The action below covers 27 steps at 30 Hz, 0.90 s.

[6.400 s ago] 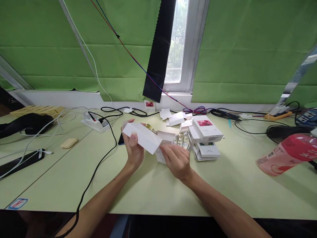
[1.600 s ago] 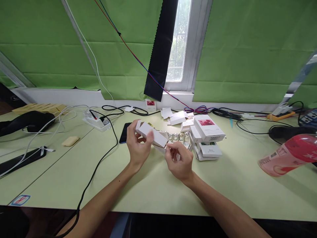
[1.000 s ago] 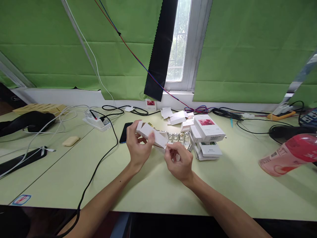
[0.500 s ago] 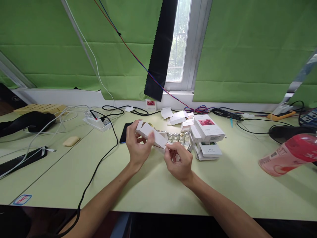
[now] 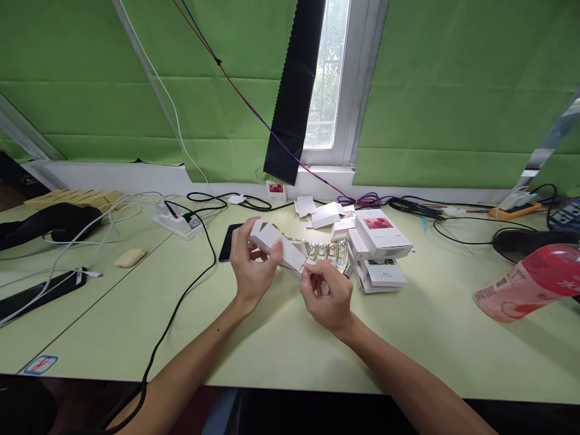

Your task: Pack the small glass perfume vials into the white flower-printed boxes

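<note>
A small white cardboard box (image 5: 286, 249) is tilted above the table, with loose flaps at its left end. My left hand (image 5: 252, 266) is wrapped around it, thumb on its near face. My right hand (image 5: 328, 295) pinches the flap at the box's right end between thumb and forefinger. Just behind the hands stand several small clear glass bottles (image 5: 331, 251) with shiny caps, partly hidden by the box and fingers. To their right is a stack of white boxes, the top one (image 5: 379, 232) printed with a pink picture.
Loose white card pieces (image 5: 325, 215) lie behind the bottles. A dark phone (image 5: 228, 243) is left of my left hand. A black cable (image 5: 179, 302) crosses the table at left. A pink bottle (image 5: 521, 287) stands at right, and a power strip (image 5: 176, 222) at back left.
</note>
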Tool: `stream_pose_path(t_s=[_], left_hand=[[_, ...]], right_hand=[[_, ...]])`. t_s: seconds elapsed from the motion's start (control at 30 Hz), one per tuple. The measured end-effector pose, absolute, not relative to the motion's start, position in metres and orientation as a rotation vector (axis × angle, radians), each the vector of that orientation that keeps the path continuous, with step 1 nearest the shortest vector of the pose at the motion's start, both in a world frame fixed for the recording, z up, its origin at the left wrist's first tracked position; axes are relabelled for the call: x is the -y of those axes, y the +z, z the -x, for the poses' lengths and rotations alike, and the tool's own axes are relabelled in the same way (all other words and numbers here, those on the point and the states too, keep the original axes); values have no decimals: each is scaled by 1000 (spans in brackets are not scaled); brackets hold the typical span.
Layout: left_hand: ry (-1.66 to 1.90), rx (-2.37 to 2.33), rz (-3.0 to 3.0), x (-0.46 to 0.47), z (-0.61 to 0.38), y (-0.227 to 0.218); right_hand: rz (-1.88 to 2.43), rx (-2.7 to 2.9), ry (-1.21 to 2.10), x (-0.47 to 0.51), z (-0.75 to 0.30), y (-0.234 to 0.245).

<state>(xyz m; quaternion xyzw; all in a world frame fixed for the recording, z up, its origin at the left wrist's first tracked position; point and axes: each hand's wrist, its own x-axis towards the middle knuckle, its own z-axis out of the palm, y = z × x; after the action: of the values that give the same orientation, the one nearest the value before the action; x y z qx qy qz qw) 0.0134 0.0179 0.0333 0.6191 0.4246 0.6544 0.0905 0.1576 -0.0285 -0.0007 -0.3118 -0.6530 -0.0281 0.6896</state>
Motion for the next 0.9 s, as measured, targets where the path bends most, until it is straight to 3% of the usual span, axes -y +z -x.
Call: stream_pose_path(t_s=[0.9], left_hand=[[1924,-1281,-1922,-15,-18,31]], right_hand=[[699,1477,-72,27,-158,-2]])
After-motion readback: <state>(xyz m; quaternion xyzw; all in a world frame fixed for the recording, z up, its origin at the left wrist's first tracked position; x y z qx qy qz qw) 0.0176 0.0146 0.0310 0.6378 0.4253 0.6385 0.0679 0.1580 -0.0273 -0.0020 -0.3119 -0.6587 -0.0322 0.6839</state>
